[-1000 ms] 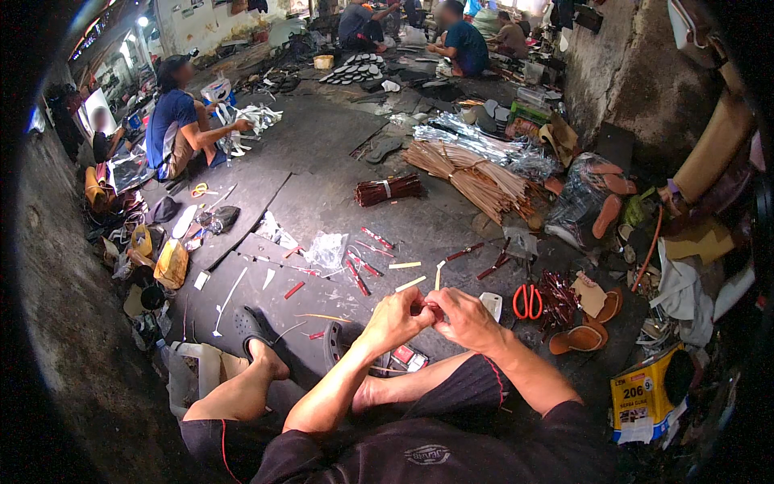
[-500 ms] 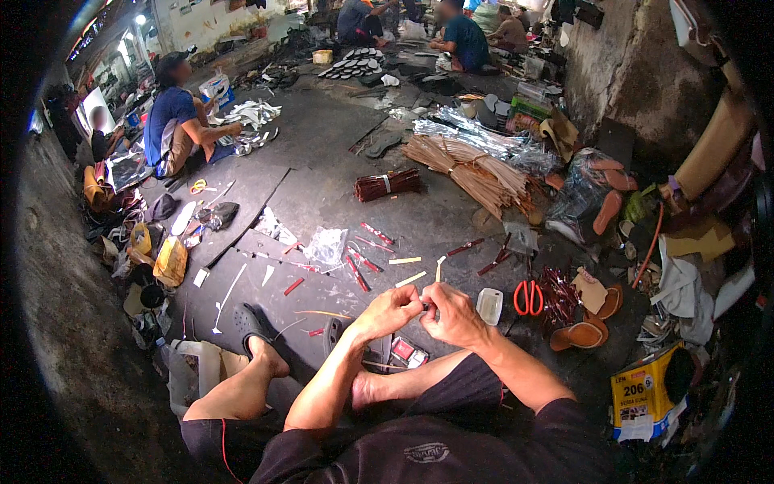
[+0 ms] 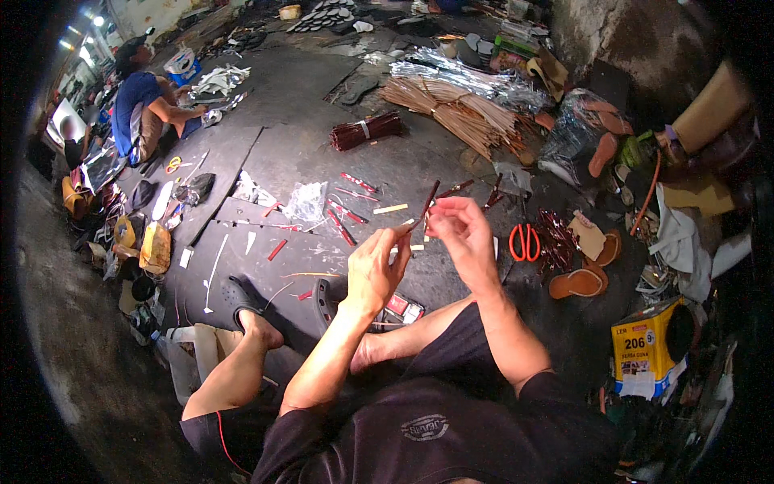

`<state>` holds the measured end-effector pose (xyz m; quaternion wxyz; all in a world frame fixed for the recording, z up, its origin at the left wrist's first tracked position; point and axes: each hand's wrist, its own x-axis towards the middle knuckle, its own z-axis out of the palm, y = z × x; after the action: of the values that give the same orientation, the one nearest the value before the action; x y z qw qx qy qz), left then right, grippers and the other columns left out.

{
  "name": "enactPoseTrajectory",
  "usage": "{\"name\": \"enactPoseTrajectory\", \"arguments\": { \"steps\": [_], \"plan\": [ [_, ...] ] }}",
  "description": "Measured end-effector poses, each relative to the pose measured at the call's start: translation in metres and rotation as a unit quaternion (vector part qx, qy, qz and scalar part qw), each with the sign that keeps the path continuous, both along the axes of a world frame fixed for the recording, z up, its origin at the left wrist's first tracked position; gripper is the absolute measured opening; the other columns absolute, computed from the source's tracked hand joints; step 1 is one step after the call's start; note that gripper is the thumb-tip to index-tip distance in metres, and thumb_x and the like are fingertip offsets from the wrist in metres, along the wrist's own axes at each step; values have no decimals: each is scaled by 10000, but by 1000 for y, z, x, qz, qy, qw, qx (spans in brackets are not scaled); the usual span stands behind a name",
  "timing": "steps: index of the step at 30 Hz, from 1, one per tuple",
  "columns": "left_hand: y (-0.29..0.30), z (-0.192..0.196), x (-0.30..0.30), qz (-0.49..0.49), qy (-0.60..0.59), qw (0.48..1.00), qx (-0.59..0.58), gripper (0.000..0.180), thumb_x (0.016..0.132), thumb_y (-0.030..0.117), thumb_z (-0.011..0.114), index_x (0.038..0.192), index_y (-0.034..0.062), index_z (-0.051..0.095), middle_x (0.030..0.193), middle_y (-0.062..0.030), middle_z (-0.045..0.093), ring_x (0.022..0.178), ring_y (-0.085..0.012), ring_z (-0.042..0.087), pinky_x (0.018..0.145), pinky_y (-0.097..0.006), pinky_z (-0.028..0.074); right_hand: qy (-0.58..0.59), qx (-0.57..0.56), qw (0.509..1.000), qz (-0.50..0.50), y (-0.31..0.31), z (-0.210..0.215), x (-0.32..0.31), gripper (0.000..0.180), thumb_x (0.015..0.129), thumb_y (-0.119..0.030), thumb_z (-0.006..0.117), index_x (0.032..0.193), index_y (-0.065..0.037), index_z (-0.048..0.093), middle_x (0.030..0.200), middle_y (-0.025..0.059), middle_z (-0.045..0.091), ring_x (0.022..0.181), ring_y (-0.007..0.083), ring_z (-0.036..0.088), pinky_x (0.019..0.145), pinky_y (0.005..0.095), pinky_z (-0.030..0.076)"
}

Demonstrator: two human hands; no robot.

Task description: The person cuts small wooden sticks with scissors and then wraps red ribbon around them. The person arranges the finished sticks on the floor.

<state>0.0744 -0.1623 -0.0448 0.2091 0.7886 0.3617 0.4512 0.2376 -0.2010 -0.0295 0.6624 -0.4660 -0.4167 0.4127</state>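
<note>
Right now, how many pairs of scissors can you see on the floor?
2: an orange-handled pair just right of the right hand, and a small yellow-handled pair beside the seated co-worker. Clutter may hide more.

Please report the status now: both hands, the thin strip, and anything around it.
Left hand and right hand both pinch thin dark red strip, raised above floor. Loose red strips and orange scissors lie below; nothing blocking.

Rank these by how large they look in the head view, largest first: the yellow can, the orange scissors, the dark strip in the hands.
1. Yellow can, though it sits nearer the camera, which may flatter it.
2. Orange scissors.
3. Dark strip, similar in length to the scissors but much thinner.
</note>
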Motion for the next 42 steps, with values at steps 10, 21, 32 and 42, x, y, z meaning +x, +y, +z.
{"name": "enactPoseTrajectory", "arguments": {
  "steps": [10,21,32,42],
  "plan": [
    [5,-4,4,-73,-124,974,-177,238,893,170,703,1060,3,672,910,-141,672,821,-230,682,756,-328,538,-300,20,954,0,-12,-14,-5,289,863,-40,724,1113,-6,583,1006,113,688,886,202,701,792,335,555],
    [-2,-62,13,-19,-67,929,-363,233,947,202,655,874,-19,656,736,-137,710,685,-165,698,638,-320,531,-180,-94,979,-10,-21,-97,-9,254,831,-14,698,1036,-35,550,936,56,639,860,162,650,755,308,540],
    [-23,-68,32,25,1,965,-260,164,976,143,592,948,-17,619,799,-181,710,732,-281,723,673,-363,545,-118,-103,985,-74,-31,-124,-13,232,791,-37,679,957,-57,519,904,4,564,842,100,582,715,268,515],
    [35,-101,-28,7,-220,886,-407,280,998,272,608,1081,5,623,964,-86,683,872,-171,668,805,-333,559,-149,-95,980,-95,11,-110,45,227,854,-75,682,1056,-50,582,964,52,650,869,155,642,755,312,523]
  ]
}}
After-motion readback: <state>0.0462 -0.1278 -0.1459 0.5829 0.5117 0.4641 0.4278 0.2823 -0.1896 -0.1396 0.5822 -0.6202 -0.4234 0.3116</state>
